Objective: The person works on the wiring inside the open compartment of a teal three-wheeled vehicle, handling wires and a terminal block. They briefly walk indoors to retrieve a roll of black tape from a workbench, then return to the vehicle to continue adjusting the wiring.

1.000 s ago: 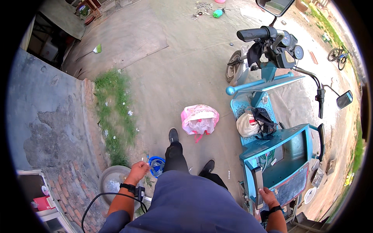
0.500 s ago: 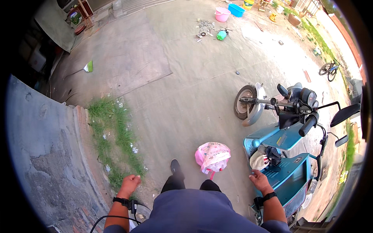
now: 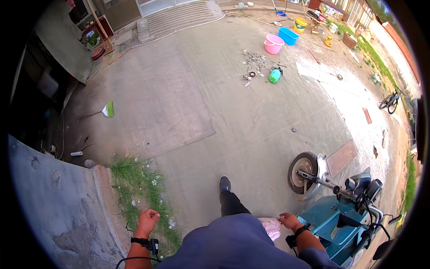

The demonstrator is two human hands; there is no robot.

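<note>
My left hand (image 3: 149, 219) hangs over the grass strip at my left, its fingers curled in and nothing visible in it. My right hand (image 3: 290, 221) is held out at my right, fingers loosely bent and a little apart, holding nothing I can see. Just beside it, lower down, a pink plastic bag (image 3: 271, 227) shows on the ground, partly hidden by my body. A blue electric tricycle (image 3: 329, 215) stands close to my right hand, its front wheel pointing ahead and left. Both wrists wear black straps with small boxes. One dark shoe (image 3: 225, 183) is stepping ahead.
A low grey wall (image 3: 49, 197) and grass (image 3: 139, 193) run along the left. A green-white broom (image 3: 108, 110) lies on the sheeted ground. Farther ahead are scattered scraps (image 3: 254, 60), a green bottle (image 3: 274, 76), a pink bucket (image 3: 273, 44), a blue tub (image 3: 288, 36) and steps (image 3: 179, 20).
I have moved forward: the pink bag and tricycle have slid lower in view, and more of the steps and far yard shows. A foot has swung ahead. Both hands still hold nothing visible.
</note>
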